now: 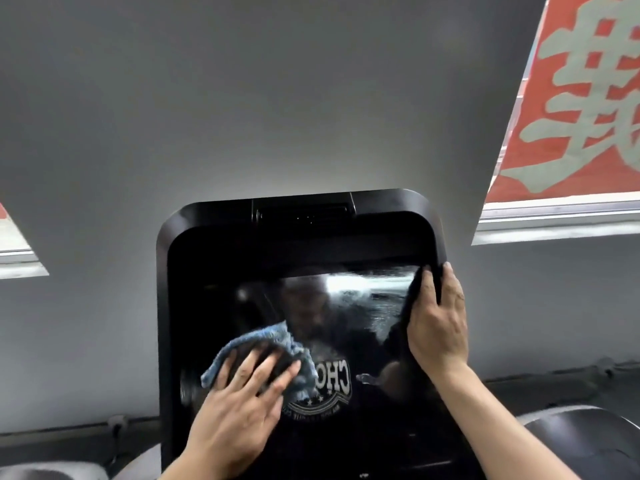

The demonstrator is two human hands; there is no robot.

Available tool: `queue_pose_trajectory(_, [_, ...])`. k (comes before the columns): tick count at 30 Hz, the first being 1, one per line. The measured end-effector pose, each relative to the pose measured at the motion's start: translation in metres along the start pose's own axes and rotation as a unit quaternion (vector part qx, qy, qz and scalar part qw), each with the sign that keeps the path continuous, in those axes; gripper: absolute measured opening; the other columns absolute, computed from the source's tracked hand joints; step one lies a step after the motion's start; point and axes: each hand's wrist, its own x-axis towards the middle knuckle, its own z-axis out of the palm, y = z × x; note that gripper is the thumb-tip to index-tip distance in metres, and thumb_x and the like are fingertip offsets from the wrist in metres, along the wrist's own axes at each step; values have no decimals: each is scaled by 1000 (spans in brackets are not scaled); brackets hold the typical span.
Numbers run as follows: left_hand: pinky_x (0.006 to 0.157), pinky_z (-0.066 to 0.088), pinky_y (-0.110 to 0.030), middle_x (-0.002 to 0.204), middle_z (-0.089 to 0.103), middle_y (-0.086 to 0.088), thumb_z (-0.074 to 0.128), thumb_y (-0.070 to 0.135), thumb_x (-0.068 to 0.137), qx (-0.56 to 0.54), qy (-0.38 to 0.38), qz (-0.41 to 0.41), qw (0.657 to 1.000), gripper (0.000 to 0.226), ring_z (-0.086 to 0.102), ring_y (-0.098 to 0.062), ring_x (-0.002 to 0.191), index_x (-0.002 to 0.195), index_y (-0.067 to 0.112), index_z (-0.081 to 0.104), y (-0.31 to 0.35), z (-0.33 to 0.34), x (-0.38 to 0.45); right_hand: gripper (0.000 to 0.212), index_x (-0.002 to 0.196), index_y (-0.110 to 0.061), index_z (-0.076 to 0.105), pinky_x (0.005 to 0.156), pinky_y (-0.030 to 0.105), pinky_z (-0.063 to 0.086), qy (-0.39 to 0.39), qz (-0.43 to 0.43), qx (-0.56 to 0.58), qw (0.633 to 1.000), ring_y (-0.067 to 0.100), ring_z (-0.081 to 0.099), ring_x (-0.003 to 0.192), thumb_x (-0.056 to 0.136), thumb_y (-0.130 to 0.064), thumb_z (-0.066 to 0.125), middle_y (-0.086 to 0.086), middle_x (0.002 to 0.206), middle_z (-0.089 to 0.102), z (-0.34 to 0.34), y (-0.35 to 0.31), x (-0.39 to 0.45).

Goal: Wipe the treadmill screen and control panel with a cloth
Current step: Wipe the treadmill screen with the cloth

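Note:
The treadmill's glossy black screen [363, 306] fills the lower middle of the head view, set in a rounded black frame [162, 306]. My left hand [239, 407] presses a blue-grey cloth [249, 341] flat against the screen's lower left part, fingers spread and straight. My right hand [438, 323] grips the frame's right edge near the upper corner, its fingers curled round the rim and the thumb on the glass. Streaks of moisture show near the screen's top right. The control panel below the screen is mostly out of view.
A grey wall [242, 116] stands behind the console. A window with a red banner bearing large pale characters [581, 98] is at the upper right; another window edge [17, 251] sits at the left. A dark rounded machine part [581, 431] lies at the lower right.

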Motion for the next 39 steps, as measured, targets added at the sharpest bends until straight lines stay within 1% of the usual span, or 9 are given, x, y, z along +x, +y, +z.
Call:
queue_pose_trajectory(5, [115, 26, -57, 153, 55, -1, 30, 40, 101, 161, -46, 77, 983, 59, 21, -32, 155, 159, 33, 39, -8, 28, -49, 53, 147, 3, 52, 123, 60, 30, 11, -60, -33, 998, 49, 31, 151, 95, -3, 47, 30, 162, 35, -10, 1, 7])
queue_pose_trajectory(7, [119, 23, -56, 152, 55, 0, 31, 40, 102, 127, -58, 59, 988, 57, 28, -30, 154, 158, 35, 40, -4, 24, -49, 54, 147, 3, 53, 124, 62, 28, 3, -124, -60, 990, 51, 24, 154, 94, -4, 49, 25, 163, 37, -10, -1, 8])
queue_pose_trajectory(10, [119, 29, -56, 154, 54, 5, 57, 40, 91, 29, -49, 49, 997, 65, 48, -24, 146, 155, 41, 45, 18, 9, -15, 53, 150, 4, 50, 122, 64, 31, 1, -145, -62, 987, 55, 16, 156, 98, -8, 49, 23, 162, 42, -8, 1, 3])
queue_pose_trajectory(18, [123, 16, -56, 166, 38, 8, 54, 48, 94, -20, -96, 47, 994, 66, 27, -20, 158, 158, 40, 38, 89, -12, 86, 54, 151, 1, 51, 123, 60, 30, 38, -150, -28, 988, 36, 43, 151, 110, -22, 24, 20, 159, 48, 1, -1, -2])
queue_pose_trajectory(22, [122, 18, -53, 160, 46, 12, 59, 47, 87, 8, -139, 126, 982, 66, 30, -19, 154, 152, 42, 46, 111, -5, 73, 52, 150, 0, 52, 124, 59, 30, 38, -150, -19, 988, 35, 43, 150, 108, -19, 27, 18, 158, 49, 0, 0, -1])
queue_pose_trajectory(26, [122, 24, -48, 155, 50, 17, 64, 46, 82, 26, -162, 180, 970, 68, 45, -16, 147, 149, 45, 50, 80, 2, 31, 53, 151, 1, 50, 126, 57, 28, 29, -156, -31, 987, 35, 42, 151, 103, -17, 36, 19, 159, 48, -1, 2, 0])
queue_pose_trajectory(33, [122, 26, -48, 151, 57, 9, 51, 42, 94, 26, -83, 24, 996, 59, 52, -21, 143, 153, 40, 47, 10, -18, 12, 53, 151, 6, 46, 125, 53, 32, 16, -204, -35, 978, 39, 37, 153, 101, -6, 37, 26, 160, 44, -3, 6, -4])
queue_pose_trajectory(36, [125, 22, -55, 159, 48, 8, 46, 43, 99, -4, -61, -37, 997, 59, 41, -23, 150, 158, 40, 40, 32, -24, 50, 54, 153, 6, 44, 125, 52, 33, 16, -192, -25, 981, 40, 34, 154, 100, -5, 40, 26, 161, 41, -1, 5, -5])
queue_pose_trajectory(39, [126, 15, -56, 159, 47, 8, 51, 42, 95, -9, -67, 4, 998, 61, 40, -25, 151, 156, 38, 43, 76, -18, 78, 54, 152, 6, 45, 125, 50, 33, 22, -191, -21, 981, 40, 34, 154, 101, -7, 39, 26, 161, 41, 2, 5, -5])
